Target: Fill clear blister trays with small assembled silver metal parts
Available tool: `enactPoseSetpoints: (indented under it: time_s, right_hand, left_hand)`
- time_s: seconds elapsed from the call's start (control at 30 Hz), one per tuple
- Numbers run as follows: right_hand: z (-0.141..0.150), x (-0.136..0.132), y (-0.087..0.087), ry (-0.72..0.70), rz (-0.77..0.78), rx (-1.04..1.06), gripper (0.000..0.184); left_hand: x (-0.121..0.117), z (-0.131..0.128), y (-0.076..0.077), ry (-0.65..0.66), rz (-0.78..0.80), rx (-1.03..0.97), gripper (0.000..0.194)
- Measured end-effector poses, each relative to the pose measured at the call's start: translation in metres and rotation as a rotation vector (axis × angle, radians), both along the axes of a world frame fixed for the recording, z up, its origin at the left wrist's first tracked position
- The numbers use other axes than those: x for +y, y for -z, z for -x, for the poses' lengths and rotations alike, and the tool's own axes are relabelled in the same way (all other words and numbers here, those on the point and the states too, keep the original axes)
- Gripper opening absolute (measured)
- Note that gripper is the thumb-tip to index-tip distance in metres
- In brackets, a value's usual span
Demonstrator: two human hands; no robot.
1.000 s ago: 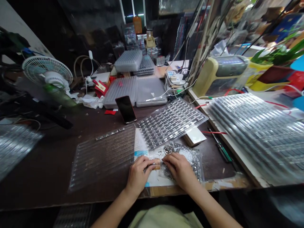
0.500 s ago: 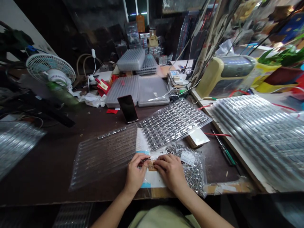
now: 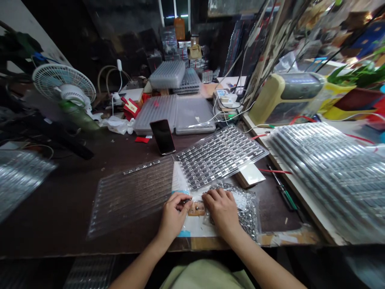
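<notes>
My left hand [image 3: 173,212] pinches a small dark metal part [image 3: 187,200] between thumb and fingertips, beside the left end of a small orange-brown block [image 3: 196,209]. Something small and dark sits on the block's top. The block lies on a white and blue sheet [image 3: 197,229]. Palm down, my right hand [image 3: 221,208] rests over the left edge of a clear bag of shiny metal parts [image 3: 251,216]. Its fingers are bent and slightly apart, with no held thing visible; the thumb is mostly hidden.
A clear ribbed tray [image 3: 132,196] with one short row of parts lies left. A filled tray [image 3: 221,156] leans on a white box [image 3: 251,175] behind the bag. A phone [image 3: 162,136] stands upright. A green-handled screwdriver [image 3: 287,196] and stacked trays [image 3: 327,172] are right; a fan [image 3: 64,86] stands left.
My right hand has moved right, off the orange-brown block and onto the bag's edge, uncovering the block's top. My left hand stays by the block, still pinching the small part.
</notes>
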State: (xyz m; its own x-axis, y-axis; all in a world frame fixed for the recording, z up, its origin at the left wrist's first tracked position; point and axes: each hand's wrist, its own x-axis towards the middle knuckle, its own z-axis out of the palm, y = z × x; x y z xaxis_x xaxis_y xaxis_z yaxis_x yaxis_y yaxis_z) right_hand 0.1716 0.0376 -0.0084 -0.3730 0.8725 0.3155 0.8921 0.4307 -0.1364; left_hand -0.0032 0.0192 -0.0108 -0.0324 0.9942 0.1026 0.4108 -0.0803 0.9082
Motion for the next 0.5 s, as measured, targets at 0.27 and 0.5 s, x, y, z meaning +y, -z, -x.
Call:
enactPoseSetpoints:
  time_s: [0.27, 0.5]
  right_hand:
    - [-0.004, -0.004, 0.006, -0.024, 0.006, 0.238, 0.012]
    - [-0.008, -0.005, 0.008, -0.030, 0.067, 0.452, 0.011]
  left_hand:
    - [-0.002, -0.017, -0.002, 0.162, -0.164, 0.248, 0.011]
    - [-0.003, -0.022, 0.005, 0.185, -0.196, 0.322, 0.010]
